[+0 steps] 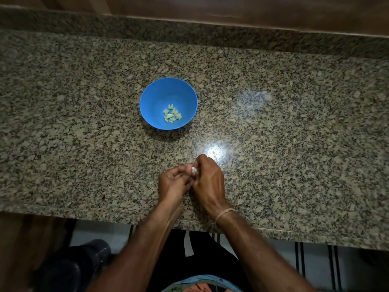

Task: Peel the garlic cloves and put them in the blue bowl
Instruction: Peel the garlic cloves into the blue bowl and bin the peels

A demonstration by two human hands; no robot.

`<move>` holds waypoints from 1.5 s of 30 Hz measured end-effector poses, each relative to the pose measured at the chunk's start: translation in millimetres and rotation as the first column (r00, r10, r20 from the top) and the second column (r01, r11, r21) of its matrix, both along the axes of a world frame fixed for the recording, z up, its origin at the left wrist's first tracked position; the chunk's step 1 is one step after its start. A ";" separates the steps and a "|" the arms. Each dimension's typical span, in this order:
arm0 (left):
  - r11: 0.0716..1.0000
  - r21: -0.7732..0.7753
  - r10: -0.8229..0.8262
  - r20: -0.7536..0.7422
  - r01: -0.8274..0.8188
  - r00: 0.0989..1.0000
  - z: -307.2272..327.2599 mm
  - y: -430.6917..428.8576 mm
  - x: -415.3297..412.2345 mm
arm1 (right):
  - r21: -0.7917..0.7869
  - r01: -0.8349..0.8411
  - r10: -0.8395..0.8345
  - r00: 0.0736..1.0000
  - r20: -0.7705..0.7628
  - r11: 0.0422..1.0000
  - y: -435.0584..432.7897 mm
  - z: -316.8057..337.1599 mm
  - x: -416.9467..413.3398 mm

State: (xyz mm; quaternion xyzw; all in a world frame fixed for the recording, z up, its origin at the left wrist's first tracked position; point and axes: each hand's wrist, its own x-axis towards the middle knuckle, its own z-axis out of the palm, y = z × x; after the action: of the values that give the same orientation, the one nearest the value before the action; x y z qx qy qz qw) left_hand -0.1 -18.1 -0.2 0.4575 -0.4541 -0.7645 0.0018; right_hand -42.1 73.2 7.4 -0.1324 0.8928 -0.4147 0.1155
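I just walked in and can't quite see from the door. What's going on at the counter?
A person is peeling garlic at a granite counter. Near its front edge, the left hand and the right hand together pinch a small white garlic clove in their fingertips, apparently working off its skin. Farther back sits the blue bowl, with a small pile of peeled cloves on its bottom. Some are done, and this one is not yet in the bowl.

The left forearm point(147, 241) and right forearm point(252, 243) extend forward and converge. The left hand point(173, 183), palm upward, and right hand point(208, 182), back upward, meet, curled fingertips pinching a small white garlic clove point(193, 170).
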 end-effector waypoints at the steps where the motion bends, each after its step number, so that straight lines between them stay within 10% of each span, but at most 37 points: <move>1: 1.000 -0.006 0.007 0.003 -0.007 1.000 -0.4 0.4 0.1 | 0.011 -0.002 0.002 1.000 -0.001 1.000 -0.6 -0.4 0.1; 8: 0.953 -0.251 -0.175 0.009 0.172 0.984 0.3 -3.9 -0.2 | -0.150 0.030 -0.007 0.988 0.156 0.988 13.8 -5.7 -9.5; 14: 0.453 -0.719 -0.510 0.276 0.527 0.814 7.1 -17.2 -2.7 | -0.106 -0.015 0.033 0.986 0.163 0.994 13.6 0.0 -11.6; 22: 0.581 -0.650 -0.332 0.360 0.490 0.872 3.9 -6.3 -6.4 | 0.194 -0.017 0.032 0.997 -0.072 0.981 -6.1 -12.9 7.3; 31: 0.800 -0.478 -0.275 0.246 0.363 0.930 2.2 -8.5 -3.3 | 0.113 -0.002 0.017 0.992 -0.128 0.994 -0.1 -12.7 9.3; 39: 0.414 -0.741 -0.521 0.283 0.528 0.805 5.7 -17.1 1.2 | -0.131 0.040 -0.020 0.988 0.153 0.991 13.4 -1.9 -9.7; 45: 0.437 -0.706 -0.577 0.255 0.558 0.776 3.4 -18.1 1.9 | -0.228 0.180 -0.118 0.958 0.260 0.957 9.6 1.5 -5.2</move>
State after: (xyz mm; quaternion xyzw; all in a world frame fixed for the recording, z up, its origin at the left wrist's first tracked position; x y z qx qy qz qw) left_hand 1.9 -36.2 3.2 0.2260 -0.8527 -0.4671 -0.0607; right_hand -47.3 82.8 8.9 -0.0259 0.8201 -0.5442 0.1749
